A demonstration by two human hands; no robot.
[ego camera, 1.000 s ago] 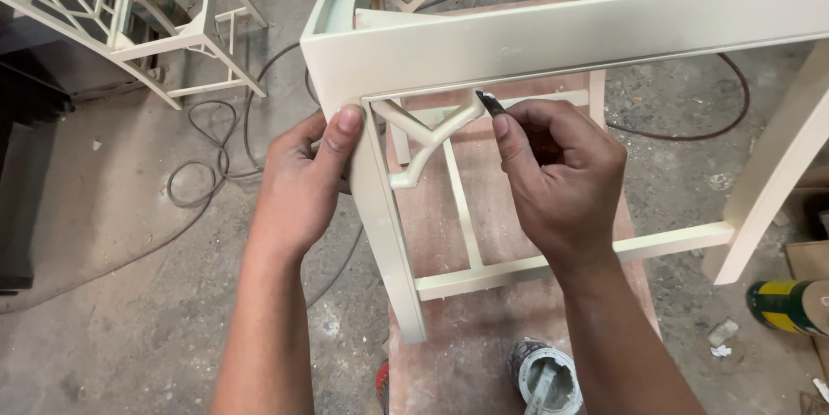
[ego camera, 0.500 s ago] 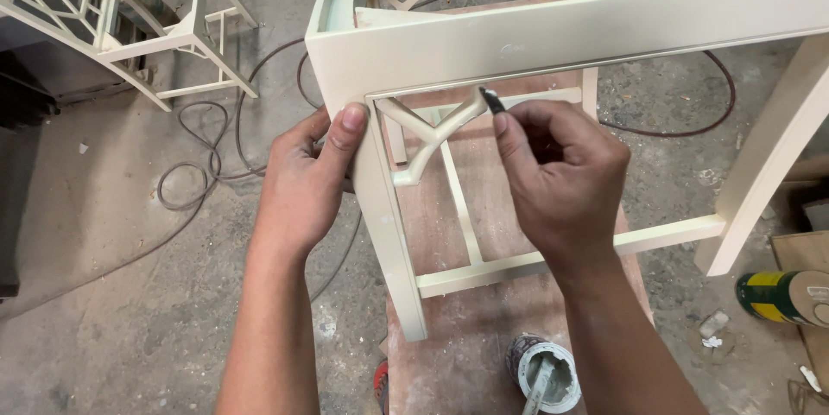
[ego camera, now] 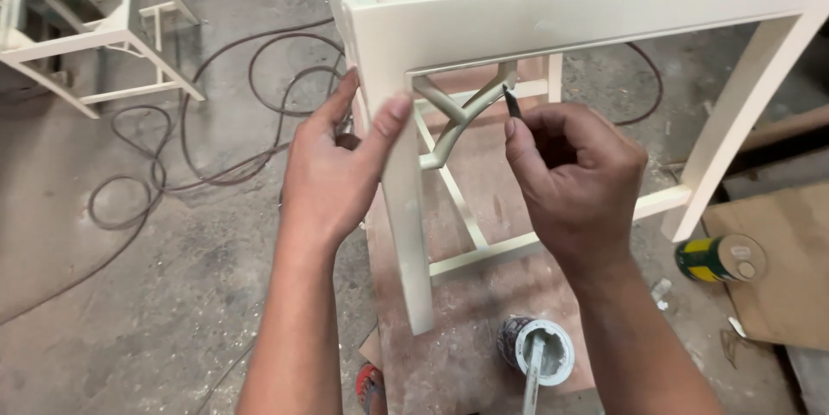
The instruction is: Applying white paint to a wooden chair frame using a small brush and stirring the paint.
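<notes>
At the centre of the view, a cream-painted chair frame (ego camera: 561, 22) stands over a dusty wooden board (ego camera: 484, 329) on the concrete floor. The left hand (ego camera: 337, 173) wraps one leg (ego camera: 406, 225) of the frame just below the top rail, thumb pressed flat on the front face and fingers behind, a firm hold around the wood. At about 3 o'clock from that hand, the right hand (ego camera: 570, 182) pinches a small dark-tipped tool (ego camera: 511, 104) between thumb and curled fingers, a narrow, closed grip; the tip points up toward 12 o'clock and sits just beside, perhaps touching, the curved fretwork brace (ego camera: 458, 117) under the rail. Whether the tip truly touches the brace cannot be told.

At 6 o'clock from the right hand a small open tin (ego camera: 540, 350) stands on the board with a stick in it. At 3 o'clock, well apart, a green and yellow can (ego camera: 721, 258) lies on its side near a sheet of cardboard (ego camera: 777, 268). At 10 o'clock from the left hand, dark cables (ego camera: 216, 147) loop across the floor, and a second cream frame (ego camera: 95, 35) stands at the upper left corner
</notes>
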